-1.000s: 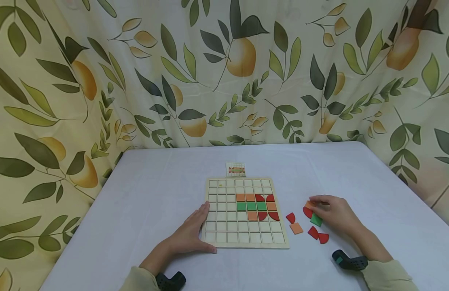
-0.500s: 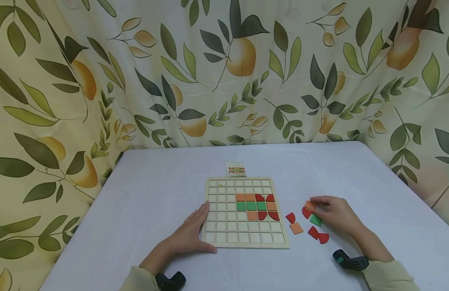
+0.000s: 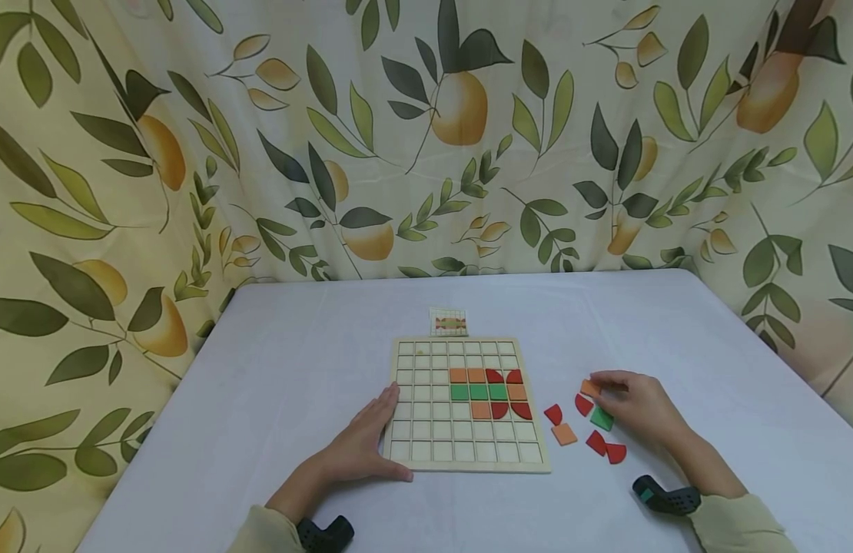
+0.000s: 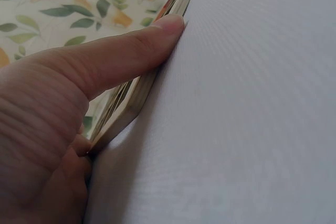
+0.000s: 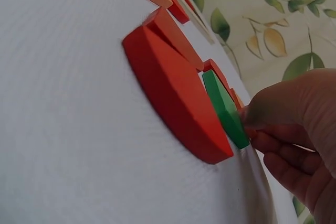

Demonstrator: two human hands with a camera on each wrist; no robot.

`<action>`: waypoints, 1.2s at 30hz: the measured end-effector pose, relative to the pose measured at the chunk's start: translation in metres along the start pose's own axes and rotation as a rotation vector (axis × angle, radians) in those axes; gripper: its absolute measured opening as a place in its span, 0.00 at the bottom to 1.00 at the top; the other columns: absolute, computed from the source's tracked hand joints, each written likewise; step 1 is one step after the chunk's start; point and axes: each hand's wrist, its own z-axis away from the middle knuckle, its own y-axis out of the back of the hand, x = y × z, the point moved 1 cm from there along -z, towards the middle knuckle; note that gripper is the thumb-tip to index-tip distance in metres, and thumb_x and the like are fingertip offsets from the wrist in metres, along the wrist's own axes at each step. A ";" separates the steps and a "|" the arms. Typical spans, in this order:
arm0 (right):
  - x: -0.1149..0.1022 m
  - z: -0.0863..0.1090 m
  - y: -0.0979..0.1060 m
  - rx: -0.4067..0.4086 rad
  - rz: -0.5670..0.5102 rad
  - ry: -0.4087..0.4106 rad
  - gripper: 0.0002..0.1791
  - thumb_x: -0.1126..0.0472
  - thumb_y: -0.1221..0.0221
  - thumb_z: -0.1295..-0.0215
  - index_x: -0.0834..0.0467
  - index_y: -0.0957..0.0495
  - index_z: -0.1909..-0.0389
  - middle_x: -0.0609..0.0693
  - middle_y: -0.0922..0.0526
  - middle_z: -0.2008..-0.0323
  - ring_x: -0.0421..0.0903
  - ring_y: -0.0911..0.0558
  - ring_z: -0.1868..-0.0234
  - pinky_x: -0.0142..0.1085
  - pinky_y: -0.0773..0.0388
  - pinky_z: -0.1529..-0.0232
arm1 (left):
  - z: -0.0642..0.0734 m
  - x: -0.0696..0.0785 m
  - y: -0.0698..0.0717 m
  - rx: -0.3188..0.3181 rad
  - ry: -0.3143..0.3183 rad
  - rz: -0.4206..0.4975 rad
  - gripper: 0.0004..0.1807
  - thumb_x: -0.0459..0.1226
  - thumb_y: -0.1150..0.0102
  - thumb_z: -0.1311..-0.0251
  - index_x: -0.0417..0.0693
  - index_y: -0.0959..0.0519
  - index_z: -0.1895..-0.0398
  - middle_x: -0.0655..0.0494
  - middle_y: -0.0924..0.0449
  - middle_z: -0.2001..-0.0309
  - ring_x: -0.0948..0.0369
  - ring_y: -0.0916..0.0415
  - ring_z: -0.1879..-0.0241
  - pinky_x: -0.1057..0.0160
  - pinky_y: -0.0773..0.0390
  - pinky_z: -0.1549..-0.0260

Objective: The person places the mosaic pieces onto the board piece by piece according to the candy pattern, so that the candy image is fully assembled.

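My left hand (image 3: 357, 442) lies along the left edge of a wooden grid board (image 3: 426, 453), fingers straight, thumb against the front edge. The left wrist view shows the thumb (image 4: 121, 56) pressed to the board's side. Orange, green and red tiles fill several cells of the board's right half. To the right of the board, my right hand (image 3: 637, 403) pinches an orange square tile (image 3: 589, 387) by its edge; the fingertips partly hide it. Just below lie a red quarter-round tile (image 3: 582, 405) and a green square tile (image 3: 602, 418), close to the hand.
Nearer the board lie a red tile (image 3: 553, 415) and an orange tile (image 3: 564, 434). Two red tiles (image 3: 616, 453) touch in front of the right hand. A small pattern card (image 3: 449, 322) sits behind the board on the white cloth (image 3: 316, 330). A printed curtain (image 3: 413, 115) hangs beyond.
The orange tile at my right fingertips has shifted slightly away from the red tile, and a gap now shows between them. My left hand and the board stay put.
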 end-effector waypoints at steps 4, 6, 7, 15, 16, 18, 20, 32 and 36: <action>-0.002 -0.002 0.000 0.001 -0.009 0.018 0.21 0.66 0.38 0.44 0.69 0.25 0.50 0.64 0.23 0.53 0.62 0.28 0.48 0.51 0.25 0.54 | 0.000 0.000 0.000 0.001 -0.001 0.005 0.72 0.66 0.32 0.72 0.44 0.61 0.28 0.54 0.64 0.28 0.61 0.66 0.30 0.55 0.59 0.35; -0.004 -0.003 -0.001 -0.005 -0.019 0.031 0.20 0.66 0.39 0.44 0.69 0.25 0.49 0.64 0.22 0.52 0.61 0.28 0.48 0.51 0.25 0.54 | 0.000 -0.001 0.000 0.002 -0.001 0.004 0.72 0.66 0.32 0.72 0.44 0.61 0.28 0.54 0.64 0.28 0.61 0.66 0.30 0.55 0.59 0.35; -0.005 -0.003 -0.001 -0.009 -0.028 0.035 0.20 0.66 0.39 0.44 0.69 0.25 0.49 0.63 0.23 0.52 0.61 0.28 0.48 0.51 0.25 0.54 | 0.000 0.000 0.000 0.002 -0.001 0.003 0.72 0.66 0.32 0.72 0.44 0.61 0.28 0.54 0.64 0.28 0.61 0.66 0.30 0.55 0.59 0.35; -0.012 -0.005 -0.004 -0.010 -0.053 0.038 0.19 0.67 0.41 0.43 0.68 0.25 0.49 0.63 0.23 0.52 0.61 0.29 0.47 0.50 0.25 0.55 | 0.000 0.001 0.001 -0.001 -0.001 0.004 0.71 0.65 0.32 0.71 0.43 0.61 0.28 0.53 0.64 0.28 0.60 0.66 0.30 0.55 0.60 0.35; -0.013 -0.005 -0.004 -0.008 -0.055 0.035 0.20 0.67 0.41 0.43 0.68 0.25 0.49 0.63 0.23 0.52 0.61 0.29 0.47 0.51 0.25 0.54 | 0.000 0.001 0.001 -0.002 -0.001 0.003 0.71 0.65 0.32 0.71 0.43 0.61 0.28 0.53 0.64 0.28 0.60 0.66 0.30 0.55 0.60 0.35; -0.014 -0.005 -0.004 -0.003 -0.058 0.037 0.20 0.66 0.41 0.43 0.68 0.25 0.49 0.62 0.22 0.52 0.61 0.29 0.47 0.52 0.26 0.54 | 0.000 0.001 0.001 -0.004 -0.001 0.004 0.71 0.65 0.32 0.71 0.43 0.61 0.28 0.53 0.64 0.28 0.60 0.66 0.30 0.55 0.60 0.34; -0.016 -0.004 -0.005 0.002 -0.063 0.048 0.19 0.66 0.40 0.43 0.68 0.25 0.49 0.62 0.22 0.52 0.61 0.29 0.47 0.52 0.26 0.54 | 0.000 0.001 0.001 -0.006 0.000 0.003 0.71 0.65 0.31 0.71 0.43 0.61 0.28 0.53 0.64 0.28 0.61 0.66 0.30 0.55 0.60 0.34; -0.040 -0.008 -0.017 -0.018 -0.070 0.134 0.19 0.66 0.37 0.45 0.65 0.22 0.51 0.60 0.21 0.53 0.60 0.27 0.48 0.52 0.26 0.53 | 0.000 0.001 0.000 0.002 -0.002 0.001 0.71 0.65 0.31 0.71 0.43 0.61 0.28 0.53 0.64 0.28 0.60 0.66 0.30 0.55 0.60 0.35; -0.045 -0.010 -0.021 -0.044 -0.101 0.098 0.19 0.64 0.37 0.44 0.63 0.22 0.50 0.58 0.22 0.51 0.59 0.28 0.46 0.51 0.26 0.53 | 0.000 0.000 0.000 0.003 -0.007 0.007 0.71 0.64 0.31 0.71 0.43 0.61 0.28 0.53 0.64 0.28 0.60 0.66 0.30 0.55 0.60 0.35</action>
